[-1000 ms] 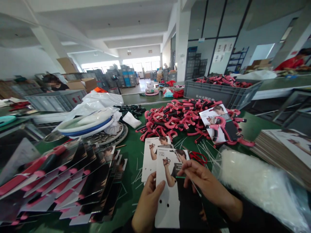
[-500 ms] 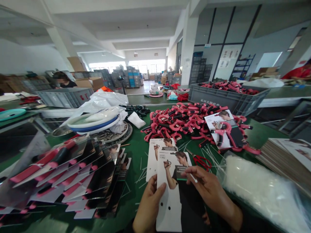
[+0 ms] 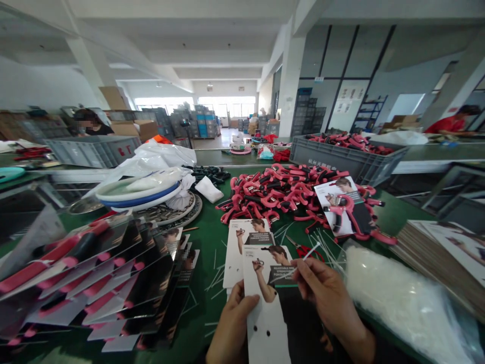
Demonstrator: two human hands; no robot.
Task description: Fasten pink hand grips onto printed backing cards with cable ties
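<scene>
My left hand is closed on the left edge of a printed backing card, thumb on its face. The card has two dark punched holes in its white lower part. Between the thumb and fingers of my right hand is a thin white cable tie, its head pointing up and its tail crossing over the card. Another printed card lies just behind on the green table. Loose cable ties and red-handled scissors are close to both hands.
Pink and black hand grips form a heap beyond the cards. Carded grips are stacked at left. A clear bag of white ties and a card stack lie right. A grey crate stands behind; a person in red is far right.
My right hand has turned the cable tie so its head points up and more of its length shows. My left hand still holds the card, and the whole view has shifted slightly.
</scene>
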